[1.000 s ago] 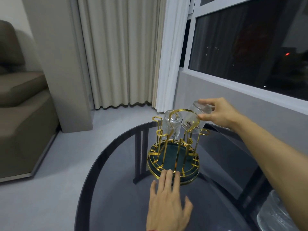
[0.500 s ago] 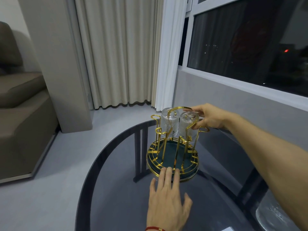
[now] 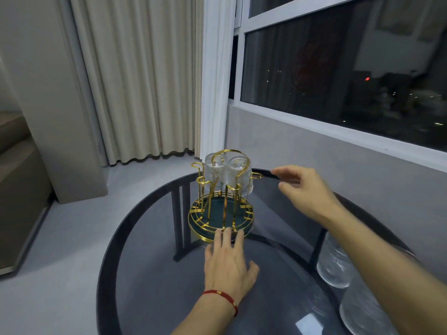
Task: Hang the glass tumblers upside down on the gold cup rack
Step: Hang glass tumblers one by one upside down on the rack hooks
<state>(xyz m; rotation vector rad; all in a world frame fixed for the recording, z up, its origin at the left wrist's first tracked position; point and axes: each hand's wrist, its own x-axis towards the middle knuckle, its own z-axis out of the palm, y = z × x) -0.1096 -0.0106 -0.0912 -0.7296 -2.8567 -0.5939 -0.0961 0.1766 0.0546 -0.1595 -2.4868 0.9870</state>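
Observation:
The gold cup rack (image 3: 221,209) with a dark green round base stands on the glass table. Two ribbed glass tumblers hang upside down on its far pegs: one on the left (image 3: 214,174), one on the right (image 3: 240,176). My left hand (image 3: 228,261) lies flat on the table, fingertips touching the rack's near rim. My right hand (image 3: 306,189) hovers to the right of the rack, fingers apart, holding nothing. Two more tumblers (image 3: 335,264) (image 3: 362,313) stand on the table at the right, partly hidden by my right forearm.
The round dark glass table (image 3: 150,274) has a black rim and black legs showing through it. A wall with a window (image 3: 338,68) runs close behind on the right. Curtains (image 3: 145,81) hang behind, and a sofa (image 3: 17,189) stands at the far left.
My right hand set the second tumbler upside down on the rack, let go of it and pulled back to the right. My left hand stayed at the rack's base.

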